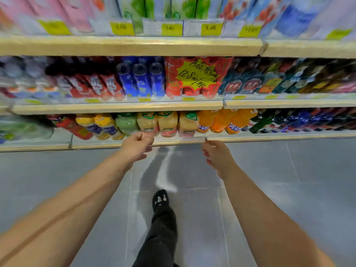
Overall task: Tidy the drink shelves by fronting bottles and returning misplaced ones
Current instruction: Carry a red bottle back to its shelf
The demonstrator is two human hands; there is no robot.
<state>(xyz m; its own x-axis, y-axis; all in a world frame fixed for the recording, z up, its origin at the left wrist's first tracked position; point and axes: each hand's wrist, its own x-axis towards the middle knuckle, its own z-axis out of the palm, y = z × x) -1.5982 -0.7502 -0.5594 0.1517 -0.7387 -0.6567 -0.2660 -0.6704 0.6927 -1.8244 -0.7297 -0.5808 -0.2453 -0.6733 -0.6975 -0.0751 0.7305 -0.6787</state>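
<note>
Fingers of the left hand [137, 146] curl loosely, empty, just below the pale juice bottles [167, 123]; the right hand [216, 158] pinches the bottom shelf's clear strip [190, 140].

Upright peach-coloured juice bottles [167, 123] stand fronted on the bottom shelf [269, 137] beside orange bottles [227, 120].

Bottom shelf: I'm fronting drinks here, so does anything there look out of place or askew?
Yes. A dark green bottle lies tilted among blue-labelled dark bottles, right of the orange sodas. Motion blur hides finer detail.
</note>
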